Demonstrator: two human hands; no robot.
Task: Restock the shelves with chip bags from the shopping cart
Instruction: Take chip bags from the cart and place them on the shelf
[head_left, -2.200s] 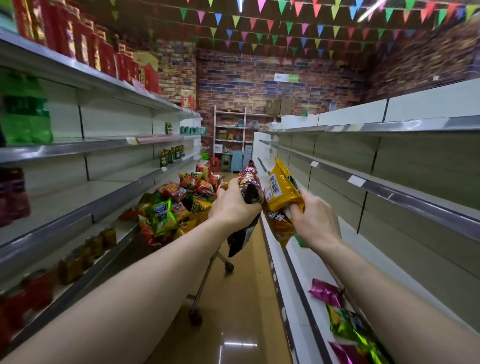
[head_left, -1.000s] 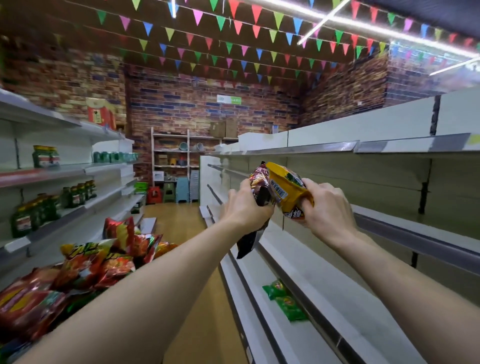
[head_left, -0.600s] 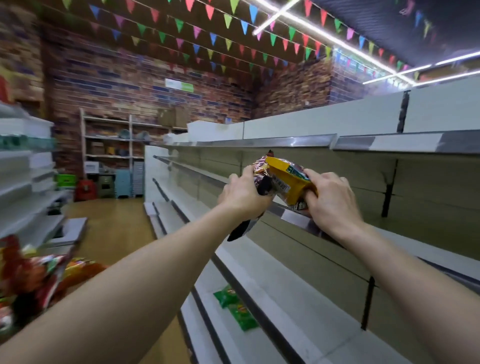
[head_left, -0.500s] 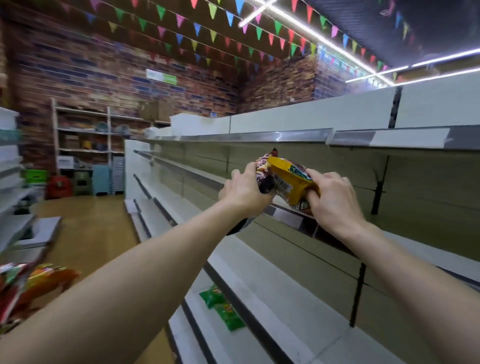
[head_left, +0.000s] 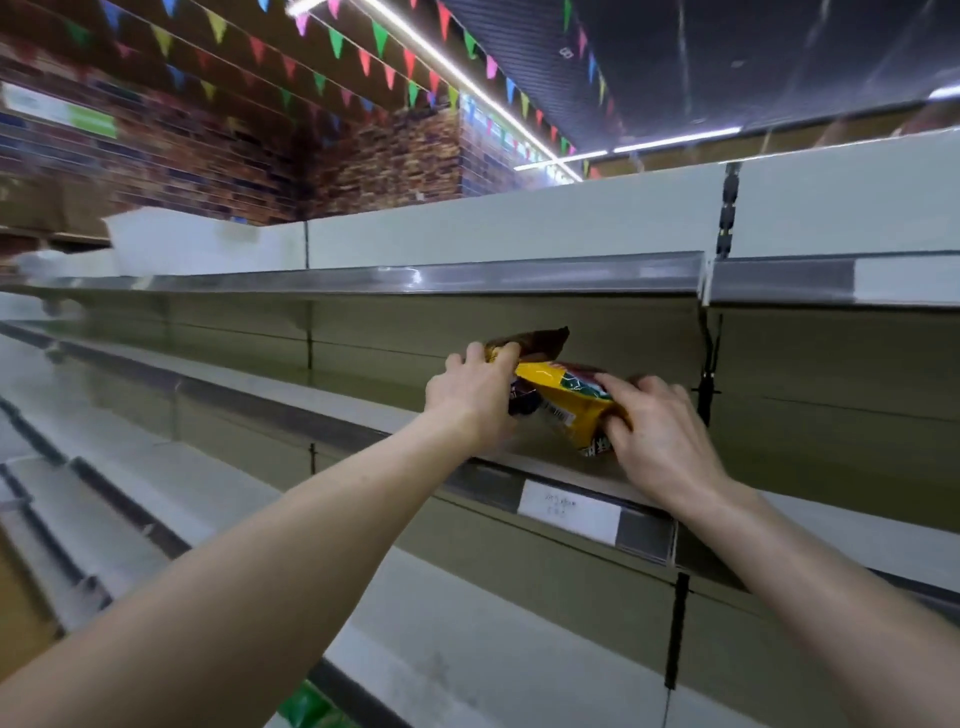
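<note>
My left hand (head_left: 470, 397) grips a dark brown chip bag (head_left: 535, 343) by its upper part, over the middle shelf (head_left: 561, 470) of the right-hand rack. My right hand (head_left: 657, 434) holds a yellow chip bag (head_left: 563, 410) with a barcode, its lower corner touching the shelf board. Both bags sit just behind the shelf's front rail, close together. The shopping cart is out of view.
A white price label (head_left: 569, 512) sits on the shelf rail below my hands. The top shelf (head_left: 467, 278) overhangs the bags. Lower shelves (head_left: 467, 654) step out toward me, with a green bag (head_left: 306, 706) at the bottom. A black upright bracket (head_left: 706, 384) stands right of my hand.
I turned right from the cart toward the rack. Both hands moved forward and down, bringing the two bags from mid-air onto the middle shelf.
</note>
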